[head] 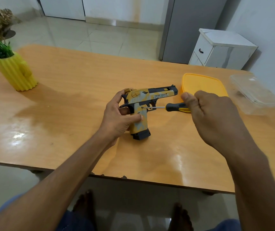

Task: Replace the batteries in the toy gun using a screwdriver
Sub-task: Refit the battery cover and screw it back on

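Orange table (pixel 66 97): left hand (pixel 116 117) gripping toy gun (pixel 143 104), right hand (pixel 213 114) clenching screwdriver (pixel 170 107), lid (pixel 203 84) behind.

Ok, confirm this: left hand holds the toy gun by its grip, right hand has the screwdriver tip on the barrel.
Not the barrel. In the head view the screwdriver tip meets the upper grip of the toy gun, just behind the trigger. The rest stands: the left hand holds the grip, and the right hand holds the screwdriver.

bare forearms (pixel 76 164), bare feet (pixel 85 205), seemingly blue trousers (pixel 76 220)
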